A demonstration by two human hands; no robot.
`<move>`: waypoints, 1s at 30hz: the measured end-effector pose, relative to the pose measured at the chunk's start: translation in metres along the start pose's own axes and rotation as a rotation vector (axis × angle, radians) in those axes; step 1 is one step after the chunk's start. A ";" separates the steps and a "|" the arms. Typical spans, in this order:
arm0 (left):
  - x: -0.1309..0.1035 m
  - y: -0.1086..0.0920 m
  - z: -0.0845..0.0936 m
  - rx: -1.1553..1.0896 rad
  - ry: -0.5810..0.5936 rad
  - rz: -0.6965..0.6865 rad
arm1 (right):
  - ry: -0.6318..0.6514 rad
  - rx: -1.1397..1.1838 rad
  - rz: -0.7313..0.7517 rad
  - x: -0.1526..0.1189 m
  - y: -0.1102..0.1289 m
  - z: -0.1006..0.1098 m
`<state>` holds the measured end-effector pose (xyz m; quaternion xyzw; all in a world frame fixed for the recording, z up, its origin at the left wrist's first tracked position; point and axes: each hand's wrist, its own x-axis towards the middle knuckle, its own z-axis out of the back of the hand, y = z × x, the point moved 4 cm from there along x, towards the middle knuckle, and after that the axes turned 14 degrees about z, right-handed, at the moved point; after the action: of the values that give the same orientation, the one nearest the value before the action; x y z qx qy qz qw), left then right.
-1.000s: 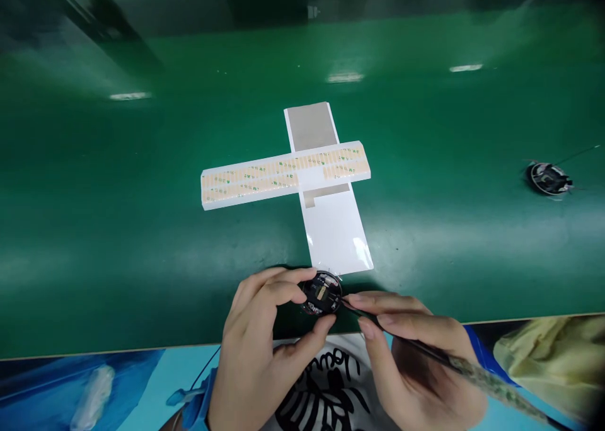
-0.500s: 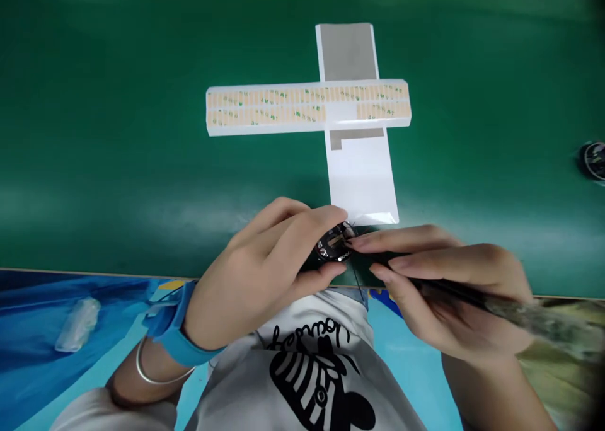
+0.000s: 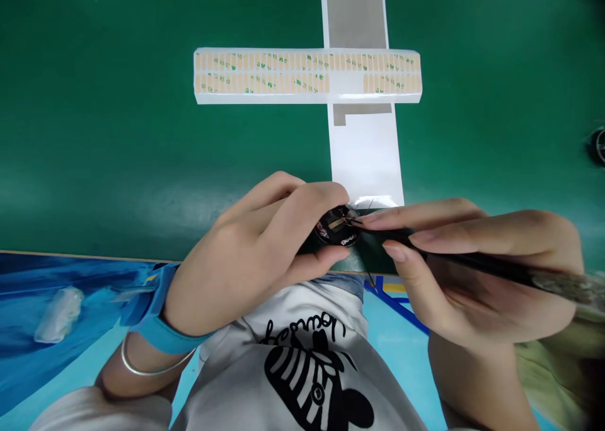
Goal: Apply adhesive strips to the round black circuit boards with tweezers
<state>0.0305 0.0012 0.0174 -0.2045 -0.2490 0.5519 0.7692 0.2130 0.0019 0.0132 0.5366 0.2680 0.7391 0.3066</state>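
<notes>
Black tool (image 3: 486,265) moved in from the rim, so its tip was over the innards (touching? couldn't tell) of the round black part (image 3: 337,235), lower centre. Left hand (image 3: 241,261) pinched its edges; right hand (image 3: 510,314) had fingers clamped round the tool.

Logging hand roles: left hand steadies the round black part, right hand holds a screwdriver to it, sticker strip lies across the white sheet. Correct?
One fix: the right hand holds black tweezers, not a screwdriver, per the head view. The left hand does steady the round black part, and the sticker strip lies across the white sheet.
</notes>
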 end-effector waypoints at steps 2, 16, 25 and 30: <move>0.000 0.000 0.000 0.014 -0.014 -0.003 | 0.004 0.005 0.006 0.000 0.000 0.000; 0.002 -0.002 0.001 0.023 -0.077 -0.075 | -0.037 0.157 0.147 0.001 -0.006 0.000; 0.002 -0.002 0.001 0.034 -0.070 -0.085 | -0.053 0.069 0.085 0.002 -0.004 -0.001; 0.001 -0.002 0.001 0.035 -0.056 -0.070 | -0.046 0.057 0.114 0.001 -0.003 0.000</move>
<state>0.0315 0.0017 0.0192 -0.1667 -0.2674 0.5344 0.7843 0.2132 0.0046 0.0116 0.5764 0.2509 0.7349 0.2546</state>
